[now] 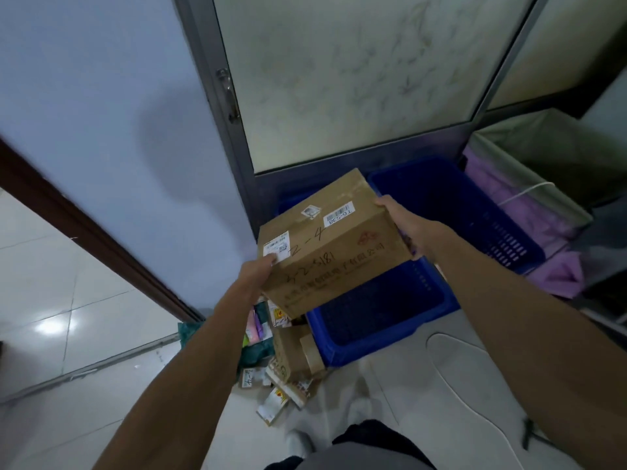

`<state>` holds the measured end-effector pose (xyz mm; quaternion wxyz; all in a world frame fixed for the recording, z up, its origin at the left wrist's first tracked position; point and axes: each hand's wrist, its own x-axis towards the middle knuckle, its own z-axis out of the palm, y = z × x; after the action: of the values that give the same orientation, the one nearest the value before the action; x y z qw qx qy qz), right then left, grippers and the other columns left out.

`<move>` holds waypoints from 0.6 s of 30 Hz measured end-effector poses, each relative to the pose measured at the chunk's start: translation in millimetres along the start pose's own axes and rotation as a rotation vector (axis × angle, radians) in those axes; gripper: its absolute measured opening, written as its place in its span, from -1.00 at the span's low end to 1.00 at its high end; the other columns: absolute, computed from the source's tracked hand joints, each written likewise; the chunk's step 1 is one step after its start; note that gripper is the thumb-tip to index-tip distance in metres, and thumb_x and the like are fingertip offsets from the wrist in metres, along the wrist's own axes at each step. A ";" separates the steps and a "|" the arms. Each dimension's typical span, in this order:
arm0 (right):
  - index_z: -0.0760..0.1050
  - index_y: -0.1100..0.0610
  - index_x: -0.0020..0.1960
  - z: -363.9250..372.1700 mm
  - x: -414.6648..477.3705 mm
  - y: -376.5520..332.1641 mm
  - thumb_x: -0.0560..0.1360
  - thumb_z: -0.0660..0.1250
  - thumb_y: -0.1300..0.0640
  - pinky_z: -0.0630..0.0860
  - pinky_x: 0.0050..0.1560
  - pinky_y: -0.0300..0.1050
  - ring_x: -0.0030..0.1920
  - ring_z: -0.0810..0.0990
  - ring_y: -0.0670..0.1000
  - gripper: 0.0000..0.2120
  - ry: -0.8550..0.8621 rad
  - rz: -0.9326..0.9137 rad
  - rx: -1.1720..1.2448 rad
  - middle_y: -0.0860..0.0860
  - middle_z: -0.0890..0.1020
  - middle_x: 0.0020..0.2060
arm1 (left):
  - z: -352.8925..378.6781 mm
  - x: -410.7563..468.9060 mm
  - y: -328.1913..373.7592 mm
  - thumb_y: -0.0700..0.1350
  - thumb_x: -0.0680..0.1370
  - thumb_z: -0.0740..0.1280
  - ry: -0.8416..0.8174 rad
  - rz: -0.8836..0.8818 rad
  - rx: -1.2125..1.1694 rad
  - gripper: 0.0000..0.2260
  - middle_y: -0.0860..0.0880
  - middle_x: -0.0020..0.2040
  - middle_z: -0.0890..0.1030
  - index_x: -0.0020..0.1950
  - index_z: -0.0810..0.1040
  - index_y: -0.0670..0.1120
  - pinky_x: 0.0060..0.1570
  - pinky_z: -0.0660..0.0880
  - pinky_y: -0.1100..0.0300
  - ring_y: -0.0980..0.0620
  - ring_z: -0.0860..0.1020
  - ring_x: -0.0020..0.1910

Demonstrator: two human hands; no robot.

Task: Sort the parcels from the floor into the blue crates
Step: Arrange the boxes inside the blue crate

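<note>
– Tiled floor (84, 300), blue wall (101, 79), frosted door (356, 79) behind. What's in hand?
– One cardboard box (330, 242), gripped at both ends. The left hand (254, 276) is curled round its near-left corner, touching a label. The right hand (405, 225) clasps the far-right end. It's in the air, tilted.
– Over what?
– Directly beneath the grip is the near crate (339, 351). Past the right hand stands a second crate (502, 239). What shows of both insides is bare mesh.
– So barely begun?
– I'd judge so. This box looks like the first going in, and it isn't down yet.
– And what's left?
– A pile (288, 361) on the floor under the left wrist, just beside the near crate's corner: another box, bags, small packets. All of that is yet to sort.
</note>
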<state>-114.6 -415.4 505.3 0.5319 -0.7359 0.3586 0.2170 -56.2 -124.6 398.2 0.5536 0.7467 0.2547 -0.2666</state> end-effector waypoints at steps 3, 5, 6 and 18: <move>0.38 0.06 -0.26 -9.5 1.3 13.0 0.50 0.03 -0.47 0.37 -0.38 -0.17 -0.49 0.49 0.01 -0.39 0.067 -0.011 0.067 0.01 0.52 -0.58 | 1.7 -7.7 12.4 0.07 0.60 0.30 0.006 0.067 0.064 -0.58 -0.18 0.20 0.57 0.32 0.44 -0.19 0.13 0.58 -0.11 -0.17 0.58 0.12; 0.48 0.06 -0.11 -17.4 13.1 21.9 0.46 0.04 -0.49 0.51 -0.16 -0.09 -0.26 0.60 0.07 -0.38 0.037 -0.012 0.146 0.06 0.65 -0.33 | 6.7 -11.8 21.0 0.06 0.63 0.25 0.001 0.111 0.051 -0.63 -0.17 0.20 0.56 0.31 0.45 -0.16 0.07 0.59 -0.09 -0.15 0.57 0.11; 0.52 0.04 0.02 -22.1 19.4 27.8 0.44 0.06 -0.49 0.56 0.01 -0.02 -0.10 0.64 0.12 -0.37 0.033 -0.043 0.195 0.10 0.69 -0.15 | 10.9 -14.5 25.8 0.07 0.63 0.25 -0.002 0.133 0.030 -0.65 -0.16 0.18 0.57 0.29 0.46 -0.14 0.01 0.60 -0.06 -0.14 0.57 0.09; 0.34 0.14 0.50 -143.0 112.6 91.4 0.31 0.04 -0.58 0.42 0.35 0.18 0.23 0.50 0.18 0.03 0.194 -0.035 0.256 0.12 0.51 0.31 | 154.1 -18.3 73.9 0.23 0.57 0.28 0.126 0.176 0.086 -0.48 -0.13 0.18 0.52 0.31 0.44 -0.17 -0.08 0.54 0.04 -0.11 0.52 0.04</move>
<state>-119.7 -599.3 417.7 0.5878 -0.6858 0.4199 0.0880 -37.5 -293.5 423.9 0.5252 0.8044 0.2110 -0.1803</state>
